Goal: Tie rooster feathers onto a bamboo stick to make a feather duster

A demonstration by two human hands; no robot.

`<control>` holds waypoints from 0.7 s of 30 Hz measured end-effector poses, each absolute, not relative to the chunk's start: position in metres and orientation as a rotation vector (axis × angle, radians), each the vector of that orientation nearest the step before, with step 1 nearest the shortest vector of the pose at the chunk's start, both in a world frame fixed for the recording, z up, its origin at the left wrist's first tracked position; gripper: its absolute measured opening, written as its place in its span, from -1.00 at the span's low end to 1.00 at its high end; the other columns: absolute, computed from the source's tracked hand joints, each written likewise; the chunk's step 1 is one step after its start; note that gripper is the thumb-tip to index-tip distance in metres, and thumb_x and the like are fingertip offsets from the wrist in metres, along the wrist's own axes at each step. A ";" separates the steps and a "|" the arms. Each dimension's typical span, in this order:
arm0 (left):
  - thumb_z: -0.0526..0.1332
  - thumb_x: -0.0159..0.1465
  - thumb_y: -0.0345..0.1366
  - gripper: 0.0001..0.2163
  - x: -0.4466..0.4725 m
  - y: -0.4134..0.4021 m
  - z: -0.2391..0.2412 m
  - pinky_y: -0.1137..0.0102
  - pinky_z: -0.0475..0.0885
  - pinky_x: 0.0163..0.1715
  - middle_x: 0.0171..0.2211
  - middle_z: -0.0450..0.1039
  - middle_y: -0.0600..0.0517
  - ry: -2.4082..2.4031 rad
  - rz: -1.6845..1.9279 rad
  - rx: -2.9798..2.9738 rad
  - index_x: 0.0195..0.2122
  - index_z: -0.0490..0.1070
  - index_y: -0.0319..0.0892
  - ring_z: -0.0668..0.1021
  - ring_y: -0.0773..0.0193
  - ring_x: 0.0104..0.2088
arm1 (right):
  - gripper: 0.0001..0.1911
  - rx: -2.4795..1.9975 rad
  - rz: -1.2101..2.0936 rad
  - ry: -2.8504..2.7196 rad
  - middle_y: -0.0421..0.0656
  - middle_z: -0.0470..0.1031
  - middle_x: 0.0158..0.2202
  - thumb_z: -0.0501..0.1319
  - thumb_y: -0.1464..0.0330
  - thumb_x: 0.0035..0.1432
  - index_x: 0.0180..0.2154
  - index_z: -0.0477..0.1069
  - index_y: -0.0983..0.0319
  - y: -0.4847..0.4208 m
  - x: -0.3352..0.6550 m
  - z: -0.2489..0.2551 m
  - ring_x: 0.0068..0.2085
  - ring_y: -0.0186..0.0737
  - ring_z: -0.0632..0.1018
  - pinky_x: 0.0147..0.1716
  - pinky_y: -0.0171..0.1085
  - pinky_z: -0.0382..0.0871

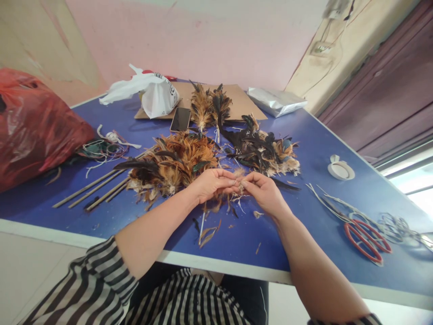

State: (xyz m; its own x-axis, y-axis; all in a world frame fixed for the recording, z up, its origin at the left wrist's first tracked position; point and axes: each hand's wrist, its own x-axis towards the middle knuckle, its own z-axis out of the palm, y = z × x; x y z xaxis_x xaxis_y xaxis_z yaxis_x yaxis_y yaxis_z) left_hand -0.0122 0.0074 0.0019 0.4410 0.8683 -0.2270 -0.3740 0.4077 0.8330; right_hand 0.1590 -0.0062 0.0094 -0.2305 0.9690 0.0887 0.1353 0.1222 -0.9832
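Both hands meet in the middle of the frame, just above the blue table [304,135]. The left hand [211,183] and the right hand [265,192] each pinch the same small tuft of feathers [239,180] with narrowly closed fingers. Pale string [241,199] hangs below the tuft. Just behind the left hand lies a pile of brown feathers [176,164], and behind the right hand a pile of dark feathers [260,151]. Thin sticks [94,187] lie at centre left. Red scissors [367,237] sit at lower right, with a tape roll [341,170] above them. A phone [181,119], a white bag [152,92] and a red bag [34,126] occupy the upper left.
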 end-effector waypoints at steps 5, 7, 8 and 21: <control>0.29 0.01 -0.56 -0.86 -0.012 0.005 0.006 0.54 0.47 -0.40 -0.49 0.51 -0.04 0.718 0.945 0.775 -0.42 0.35 -0.35 0.57 0.37 -0.47 | -0.80 -1.109 1.212 -1.495 -0.20 0.49 -0.46 0.28 0.24 -0.04 -0.48 0.37 0.24 -0.004 0.158 0.005 -0.45 -0.32 0.49 -0.37 -0.27 0.45; 0.31 -0.01 -0.56 -0.83 -0.013 0.005 0.007 0.52 0.47 -0.33 -0.45 0.52 -0.04 0.668 0.939 0.782 -0.39 0.38 -0.35 0.58 0.37 -0.43 | -0.80 -1.088 1.216 -1.474 -0.20 0.49 -0.46 0.27 0.24 -0.03 -0.47 0.36 0.23 -0.003 0.160 0.003 -0.43 -0.31 0.50 -0.35 -0.25 0.45; 0.32 -0.03 -0.55 -0.81 -0.013 0.005 0.007 0.51 0.47 -0.32 -0.43 0.52 -0.05 0.646 0.930 0.789 -0.37 0.39 -0.35 0.58 0.36 -0.40 | -0.80 -1.075 1.221 -1.468 -0.19 0.50 -0.45 0.27 0.24 -0.02 -0.47 0.36 0.23 -0.002 0.161 0.003 -0.42 -0.30 0.51 -0.34 -0.25 0.45; 0.32 0.01 -0.41 -0.84 -0.019 0.010 0.011 0.53 0.45 -0.45 -0.52 0.51 -0.03 0.946 1.026 1.135 -0.36 0.46 -0.34 0.53 0.41 -0.52 | -0.81 -1.000 1.158 -1.441 -0.10 0.51 -0.22 0.26 0.25 0.00 -0.45 0.36 0.23 -0.003 0.159 0.000 -0.24 -0.24 0.52 -0.22 -0.19 0.42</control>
State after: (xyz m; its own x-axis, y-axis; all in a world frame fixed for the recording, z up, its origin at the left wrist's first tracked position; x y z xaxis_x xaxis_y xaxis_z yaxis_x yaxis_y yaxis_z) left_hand -0.0191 0.0095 0.0105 0.2619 0.9625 -0.0713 -0.1491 0.1133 0.9823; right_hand 0.1591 -0.0033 0.0004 -0.1657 0.9664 0.1963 0.0161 0.2017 -0.9793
